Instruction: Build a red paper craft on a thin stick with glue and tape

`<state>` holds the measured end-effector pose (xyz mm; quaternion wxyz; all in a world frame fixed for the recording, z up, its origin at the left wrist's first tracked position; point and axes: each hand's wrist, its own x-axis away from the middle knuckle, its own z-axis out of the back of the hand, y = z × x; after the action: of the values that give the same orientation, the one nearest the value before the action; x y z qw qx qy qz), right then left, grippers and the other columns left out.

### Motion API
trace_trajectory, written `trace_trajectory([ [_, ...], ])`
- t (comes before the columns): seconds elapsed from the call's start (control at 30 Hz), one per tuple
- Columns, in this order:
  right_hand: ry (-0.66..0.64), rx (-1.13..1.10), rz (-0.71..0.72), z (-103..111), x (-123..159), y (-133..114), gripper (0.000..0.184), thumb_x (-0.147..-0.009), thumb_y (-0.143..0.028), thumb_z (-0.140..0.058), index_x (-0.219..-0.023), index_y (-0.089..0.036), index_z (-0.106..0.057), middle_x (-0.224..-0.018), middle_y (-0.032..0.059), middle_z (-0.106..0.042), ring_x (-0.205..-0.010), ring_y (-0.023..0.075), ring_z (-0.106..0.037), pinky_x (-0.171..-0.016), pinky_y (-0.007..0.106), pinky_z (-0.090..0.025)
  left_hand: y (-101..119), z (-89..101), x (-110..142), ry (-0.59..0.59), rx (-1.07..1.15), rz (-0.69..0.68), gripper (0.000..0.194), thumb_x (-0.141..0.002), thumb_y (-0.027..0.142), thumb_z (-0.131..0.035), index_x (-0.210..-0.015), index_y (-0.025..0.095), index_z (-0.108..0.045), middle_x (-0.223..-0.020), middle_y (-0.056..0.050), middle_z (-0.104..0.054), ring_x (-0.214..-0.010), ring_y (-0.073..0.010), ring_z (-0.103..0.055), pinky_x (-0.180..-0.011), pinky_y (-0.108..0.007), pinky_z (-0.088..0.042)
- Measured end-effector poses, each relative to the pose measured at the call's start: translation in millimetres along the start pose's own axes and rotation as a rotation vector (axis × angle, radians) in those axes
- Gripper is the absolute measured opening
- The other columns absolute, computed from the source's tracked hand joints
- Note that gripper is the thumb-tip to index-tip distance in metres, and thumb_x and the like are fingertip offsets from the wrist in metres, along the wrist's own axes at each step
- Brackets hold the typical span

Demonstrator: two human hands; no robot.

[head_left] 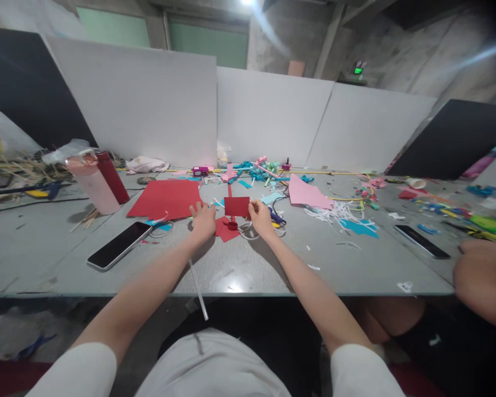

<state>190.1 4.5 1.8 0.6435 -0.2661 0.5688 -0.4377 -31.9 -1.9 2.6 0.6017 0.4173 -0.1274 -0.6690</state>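
My right hand (261, 216) pinches the right edge of a small dark red paper rectangle (236, 206), held above the table. My left hand (203, 218) is at the right edge of a large red paper sheet (163, 199), its fingers slightly bent and apart, with no held thing showing. Between the hands lie a red paper piece (227, 232) and dark red scissor handles (230, 225), partly under the rectangle. A blue-handled tool (278, 218) is beside my right hand. A translucent stick (199, 291) juts over the table's front edge below my left wrist.
A phone (119, 245) and a pink bottle (93, 184) are on the left. White paper shreds (337, 214), a pink sheet (308, 193) and another phone (421, 241) lie to the right. Another person's arm (483, 275) rests at the far right. White panels (273, 116) stand behind.
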Motion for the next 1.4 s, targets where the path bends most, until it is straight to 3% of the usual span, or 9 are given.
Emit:
trace_trajectory([
  [0.1,-0.004,-0.01,-0.009,0,1,-2,0.033,-0.094,-0.057,-0.054,-0.092,-0.024,-0.055,-0.075,0.0029,-0.065,-0.056,0.019,-0.062,-0.054,0.033,-0.052,3,1.1,1,0.015,-0.033,-0.083,0.019,-0.082,0.014,-0.063,-0.098,0.02,-0.07,-0.128,-0.023,-0.06,-0.143,-0.049,-0.029,-0.117,-0.065,-0.009],
  [0.17,-0.013,-0.02,-0.013,0,1,-3,0.032,-0.094,-0.055,-0.055,-0.092,-0.023,-0.055,-0.075,0.0033,-0.066,-0.055,0.0192,-0.061,-0.055,0.034,-0.052,7,-2.1,-2,0.007,0.017,-0.129,0.021,-0.085,0.02,-0.064,-0.105,0.021,-0.07,-0.126,-0.021,-0.062,-0.137,-0.0454,-0.039,-0.115,-0.059,-0.021],
  [0.3,-0.036,-0.049,-0.017,1,3,-6,0.03,-0.094,-0.052,-0.056,-0.092,-0.022,-0.057,-0.077,0.004,-0.067,-0.055,0.0184,-0.06,-0.054,0.033,-0.052,19,-13.5,-7,-0.049,0.19,-0.174,0.023,-0.099,0.032,-0.049,-0.099,0.021,-0.07,-0.09,-0.011,-0.068,-0.089,-0.0278,-0.062,-0.089,-0.038,-0.044],
  [0.43,-0.037,-0.002,-0.021,1,3,-8,0.029,-0.094,-0.051,-0.055,-0.091,-0.023,-0.057,-0.075,0.0022,-0.066,-0.056,0.0176,-0.06,-0.056,0.031,-0.05,25,-18.3,-2,-0.011,0.246,-0.207,0.034,-0.105,0.038,-0.041,-0.087,0.022,-0.065,-0.075,-0.004,-0.061,-0.068,-0.0195,-0.055,-0.073,-0.032,-0.042],
  [0.77,-0.041,0.289,0.072,5,4,-10,0.02,-0.098,-0.037,-0.05,-0.09,-0.021,-0.059,-0.074,0.0014,-0.065,-0.065,0.0172,-0.059,-0.064,0.028,-0.042,25,-11.9,-1,0.194,0.283,-0.173,0.03,-0.102,0.041,-0.051,-0.096,0.018,-0.07,-0.071,-0.002,-0.065,-0.061,-0.0157,-0.054,-0.062,-0.028,-0.039],
  [0.87,-0.179,0.52,0.148,14,5,-17,0.032,-0.101,-0.039,-0.048,-0.078,-0.02,-0.06,-0.067,0.0007,-0.06,-0.062,0.0149,-0.051,-0.061,0.028,-0.032,23,-10.7,-3,0.246,0.288,-0.139,0.032,-0.103,0.042,-0.05,-0.092,0.019,-0.069,-0.069,-0.002,-0.063,-0.059,-0.0154,-0.053,-0.062,-0.028,-0.039],
  [0.97,-0.462,0.659,0.193,26,6,-25,0.046,-0.101,-0.043,-0.048,-0.064,-0.018,-0.058,-0.057,-0.0008,-0.053,-0.055,0.0121,-0.041,-0.057,0.029,-0.025,21,-11.0,-4,0.26,0.287,-0.121,0.033,-0.103,0.044,-0.048,-0.093,0.019,-0.068,-0.069,-0.001,-0.063,-0.058,-0.0155,-0.054,-0.06,-0.027,-0.04],
  [1.07,-0.673,0.721,0.179,35,7,-33,0.041,-0.093,-0.047,-0.062,-0.065,-0.017,-0.065,-0.057,-0.0005,-0.056,-0.054,0.0117,-0.043,-0.056,0.028,-0.025,21,-11.5,-4,0.265,0.268,-0.12,0.032,-0.103,0.043,-0.049,-0.091,0.019,-0.068,-0.068,-0.001,-0.063,-0.059,-0.0159,-0.055,-0.061,-0.028,-0.039],
  [1.4,-0.85,0.565,0.077,34,7,-27,0.011,-0.074,-0.029,-0.076,-0.071,-0.02,-0.072,-0.069,0.0022,-0.069,-0.059,0.0146,-0.055,-0.057,0.027,-0.033,25,-8.2,-3,0.267,0.221,-0.121,0.029,-0.102,0.039,-0.051,-0.091,0.019,-0.068,-0.075,-0.004,-0.068,-0.063,-0.0168,-0.057,-0.064,-0.029,-0.037],
])
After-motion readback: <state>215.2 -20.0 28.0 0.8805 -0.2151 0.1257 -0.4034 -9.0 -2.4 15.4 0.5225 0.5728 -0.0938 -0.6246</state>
